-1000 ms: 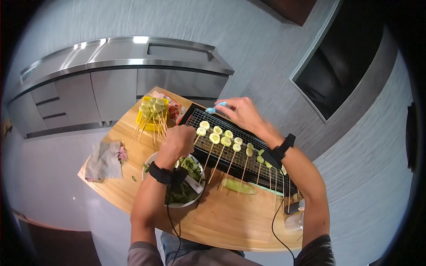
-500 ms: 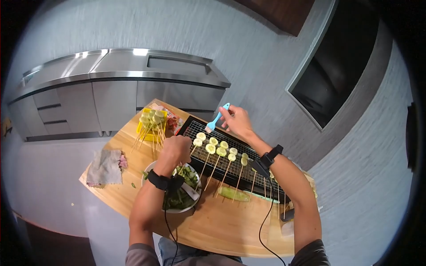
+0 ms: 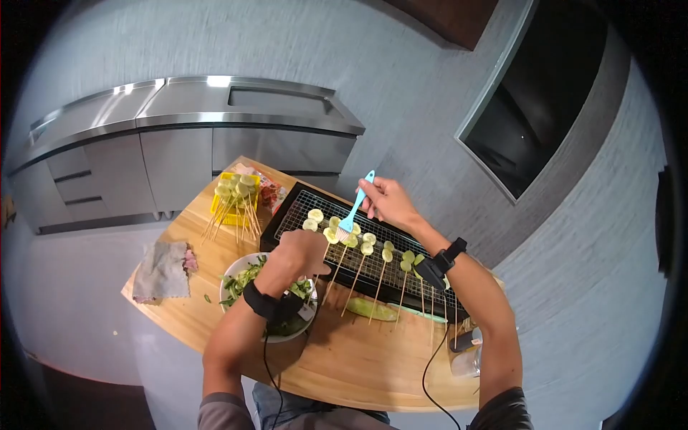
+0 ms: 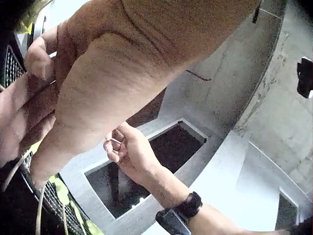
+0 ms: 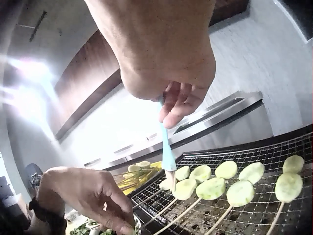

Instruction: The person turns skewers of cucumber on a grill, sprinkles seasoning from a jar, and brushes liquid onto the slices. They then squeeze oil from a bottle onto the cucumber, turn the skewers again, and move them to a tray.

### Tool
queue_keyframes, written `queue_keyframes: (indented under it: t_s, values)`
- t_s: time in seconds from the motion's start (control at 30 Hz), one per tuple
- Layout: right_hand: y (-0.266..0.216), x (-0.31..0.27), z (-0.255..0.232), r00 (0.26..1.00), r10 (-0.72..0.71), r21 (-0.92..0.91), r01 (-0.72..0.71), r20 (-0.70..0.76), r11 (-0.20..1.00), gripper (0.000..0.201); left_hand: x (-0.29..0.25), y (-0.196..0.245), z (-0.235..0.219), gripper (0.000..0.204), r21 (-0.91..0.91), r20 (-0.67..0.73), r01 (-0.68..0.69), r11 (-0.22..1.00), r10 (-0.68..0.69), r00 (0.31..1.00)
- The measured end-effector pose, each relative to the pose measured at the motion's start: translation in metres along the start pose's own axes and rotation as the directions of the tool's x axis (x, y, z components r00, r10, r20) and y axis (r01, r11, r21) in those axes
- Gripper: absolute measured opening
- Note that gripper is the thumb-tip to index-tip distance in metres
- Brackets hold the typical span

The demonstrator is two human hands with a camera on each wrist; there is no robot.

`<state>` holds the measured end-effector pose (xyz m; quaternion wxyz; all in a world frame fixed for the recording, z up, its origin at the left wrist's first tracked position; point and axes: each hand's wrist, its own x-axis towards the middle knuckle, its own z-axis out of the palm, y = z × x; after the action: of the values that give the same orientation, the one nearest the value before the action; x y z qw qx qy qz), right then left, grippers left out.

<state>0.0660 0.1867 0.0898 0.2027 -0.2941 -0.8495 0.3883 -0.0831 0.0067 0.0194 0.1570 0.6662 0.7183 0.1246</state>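
The wooden worktop point(image 3: 358, 373) carries a black grill point(image 3: 287, 215), which lies across its far right part. Left of the grill's near side is a white bowl point(image 3: 226, 292) of chopped greens point(image 3: 247, 278); farther left lies a grey cloth point(image 3: 161, 272), and a yellow basket point(image 3: 216, 208) of skewers stands at the far left. The left hand point(image 3: 301, 252), fingers bent, is at the grill's near edge by the sticks; whether it grips one, I cannot tell. The right hand point(image 3: 390, 203) pinches a blue brush point(image 3: 353, 212), bristles down at the pale green slices point(image 3: 330, 235) over the grill's left part.
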Motion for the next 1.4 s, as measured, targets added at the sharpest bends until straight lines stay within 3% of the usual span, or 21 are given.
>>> queue_keyframes:
  t_s: [0.13,0.2,0.33,0.4,0.5,0.67,0.73,0.8,0.87,1.0,1.07,1.13,1.33,1.4]
  values:
    - [0.01,0.006,0.0,1.0,0.008,-0.054,-0.008,0.001,0.999,0.038,0.003,0.005,0.002,0.021,0.0,0.098,0.014,1.0,-0.014,0.995]
    - [0.015,0.01,-0.002,0.994,-0.057,-0.059,0.052,-0.094,0.997,0.039,0.006,0.006,0.005,0.013,0.056,0.076,0.005,0.998,-0.01,0.997]
    - [0.021,0.01,-0.004,0.982,-0.144,-0.059,0.138,-0.122,0.989,0.037,0.005,0.006,0.005,0.01,0.068,0.092,0.02,0.997,-0.027,0.995]
    - [0.016,0.0,-0.006,0.952,-0.303,-0.204,0.289,-0.039,0.935,0.036,0.005,0.005,0.006,0.015,0.075,0.085,-0.004,0.997,-0.003,0.996]
    - [0.006,-0.018,-0.003,0.941,-0.338,-0.202,0.334,0.017,0.921,0.037,0.006,0.004,0.006,0.006,0.063,0.073,0.017,0.998,-0.022,0.997]
    - [-0.003,-0.035,0.003,0.981,-0.19,-0.096,0.192,0.022,0.977,0.036,0.007,0.001,0.01,0.005,0.018,0.064,0.017,1.0,-0.018,0.998]
    - [0.0,-0.031,0.005,0.992,-0.105,0.04,0.102,0.064,0.994,0.038,0.008,0.002,0.009,0.005,0.036,0.085,0.018,0.999,-0.021,0.996]
    - [0.002,-0.025,0.006,0.993,-0.105,0.057,0.102,0.047,0.993,0.038,0.006,0.003,0.004,0.019,0.055,0.125,0.013,0.998,-0.02,0.992]
    - [0.01,-0.013,0.007,0.999,-0.049,0.078,0.048,0.007,0.996,0.039,0.007,0.0,0.008,0.018,0.025,0.113,0.025,0.999,-0.028,0.993]
    - [0.019,0.001,0.007,0.979,-0.11,-0.003,0.112,-0.174,0.994,0.039,0.006,-0.002,0.01,0.007,-0.031,0.068,0.024,0.999,-0.021,0.997]
    - [0.019,0.001,0.002,0.971,-0.153,-0.048,0.146,-0.184,0.988,0.039,0.004,-0.002,0.011,0.01,-0.021,0.023,0.021,1.0,-0.02,1.0]
    - [0.018,-0.003,-0.002,0.935,-0.269,-0.107,0.251,-0.229,0.962,0.038,0.002,-0.003,0.013,0.022,0.148,-0.159,-0.02,0.989,0.044,0.986]
    - [0.024,-0.019,-0.025,0.969,-0.191,-0.076,0.181,-0.157,0.981,0.036,0.005,0.006,0.018,0.029,0.157,-0.193,-0.057,0.986,0.087,0.977]
    - [0.024,-0.024,-0.028,0.993,-0.079,0.026,0.082,-0.088,0.996,0.038,0.006,0.01,0.021,0.03,0.139,-0.161,-0.077,0.987,0.1,0.982]
